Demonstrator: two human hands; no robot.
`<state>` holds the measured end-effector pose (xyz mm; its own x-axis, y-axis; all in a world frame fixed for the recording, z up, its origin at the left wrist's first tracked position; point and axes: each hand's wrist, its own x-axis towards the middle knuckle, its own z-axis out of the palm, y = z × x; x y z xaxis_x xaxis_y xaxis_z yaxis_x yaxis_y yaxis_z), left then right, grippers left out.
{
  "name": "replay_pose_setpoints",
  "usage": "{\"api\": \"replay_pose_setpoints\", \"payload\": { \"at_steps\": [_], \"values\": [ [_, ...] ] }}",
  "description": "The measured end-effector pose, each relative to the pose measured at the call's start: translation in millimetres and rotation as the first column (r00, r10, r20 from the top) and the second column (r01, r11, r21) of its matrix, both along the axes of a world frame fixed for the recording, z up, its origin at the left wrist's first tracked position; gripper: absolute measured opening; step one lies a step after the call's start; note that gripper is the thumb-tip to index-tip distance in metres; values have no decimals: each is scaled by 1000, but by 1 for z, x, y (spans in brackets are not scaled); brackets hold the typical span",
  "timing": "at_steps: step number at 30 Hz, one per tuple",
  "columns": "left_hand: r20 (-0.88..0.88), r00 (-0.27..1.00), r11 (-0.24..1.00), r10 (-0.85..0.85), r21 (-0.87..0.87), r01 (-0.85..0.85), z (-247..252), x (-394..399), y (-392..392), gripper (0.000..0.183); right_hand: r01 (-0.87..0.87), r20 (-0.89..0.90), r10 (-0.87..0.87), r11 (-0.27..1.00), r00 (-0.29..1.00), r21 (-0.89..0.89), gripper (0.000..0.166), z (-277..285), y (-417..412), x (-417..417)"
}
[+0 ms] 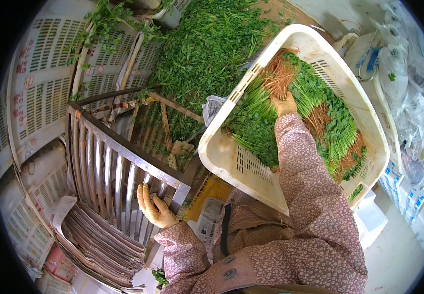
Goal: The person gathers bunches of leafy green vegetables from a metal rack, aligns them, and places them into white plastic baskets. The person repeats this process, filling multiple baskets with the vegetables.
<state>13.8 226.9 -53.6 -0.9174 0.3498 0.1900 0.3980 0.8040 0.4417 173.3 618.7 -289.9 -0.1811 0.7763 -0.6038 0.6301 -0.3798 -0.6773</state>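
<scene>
My right hand (284, 104), in a pale yellow glove, reaches into a cream plastic basket (214, 141). Its fingers are closed around a bunch of leafy green herbs, probably coriander (258, 93), just below the brown roots (281, 73); part of the grip is hidden. More bunches (338, 128) lie in rows in the basket, their roots and leaves alternating. My left hand (156, 207), gloved too, holds nothing and has its fingers apart. It is at the metal bars of a slatted rack (118, 183); whether it touches them I cannot tell.
Loose greens (201, 51) cover the floor beyond the rack. Pale slotted crates (46, 84) stand along the left. A stack of folded paper sheets (98, 242) lies beside the rack. Clear plastic bags (404, 88) and a white box (370, 220) are at the right.
</scene>
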Motion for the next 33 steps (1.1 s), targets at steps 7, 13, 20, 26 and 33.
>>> {"api": "replay_pose_setpoints", "payload": {
  "at_steps": [7,13,20,26,33],
  "values": [
    [13,1000,999,-20,28,19,-3,0,-10,35,263,-526,-399,912,751,-316,65,29,-39,54],
    [24,1000,1000,-1,5,1,-1,-2,-5,35,8,-417,-213,897,884,-442,75,62,-10,55],
    [92,913,905,-397,202,373,53,11,122,30,134,-589,-602,752,540,-645,77,-32,-37,160],
    [679,446,497,-583,-136,857,-95,81,268,39,182,-465,-830,531,308,-828,74,-43,-39,149],
    [751,538,675,-383,-169,718,-178,90,324,33,43,-547,-258,927,796,-374,54,10,-32,133]
  ]
}}
